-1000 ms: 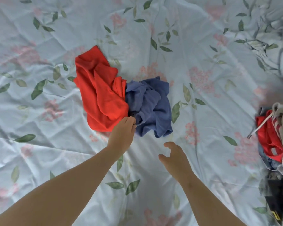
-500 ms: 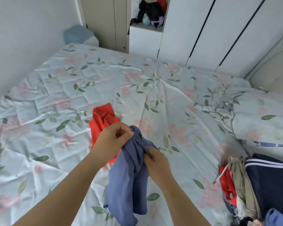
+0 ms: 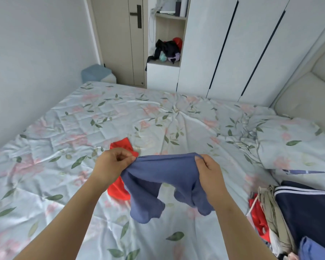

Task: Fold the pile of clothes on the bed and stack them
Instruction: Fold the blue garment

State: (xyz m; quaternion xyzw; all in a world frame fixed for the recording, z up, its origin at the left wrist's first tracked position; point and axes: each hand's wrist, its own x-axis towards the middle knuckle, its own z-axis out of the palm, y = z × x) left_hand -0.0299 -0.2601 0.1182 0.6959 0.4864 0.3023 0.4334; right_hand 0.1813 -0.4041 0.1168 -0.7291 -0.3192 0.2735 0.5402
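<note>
A crumpled blue knit garment (image 3: 163, 181) is held up above the bed (image 3: 68, 132), which is covered by a pale blue quilted sheet printed with pink flowers and green leaves. The garment's upper edge is stretched between the two hands. One end of that edge is pinched by the left hand (image 3: 113, 166), with the fingers curled and the thumb pressed against them. The other end is gripped by the right hand (image 3: 209, 171), with the fingers closed round the fabric. Below the hands, the cloth hangs in two loose lobes clear of the sheet.

A bright red cloth garment (image 3: 120, 186) is seen lying on the bed just behind and to the left of the blue one, partly hidden by the left wrist. A pile of unfolded clothes (image 3: 289, 212) is heaped at the right edge of the bed, with a dark navy piece trimmed in white stripes, a beige piece and a red piece among them. A pillow (image 3: 293, 143) in the same floral fabric is placed at the far right, against a padded cream headboard (image 3: 308, 87). White wardrobe doors (image 3: 233, 44) and a beige door (image 3: 120, 40) are seen beyond the bed.
</note>
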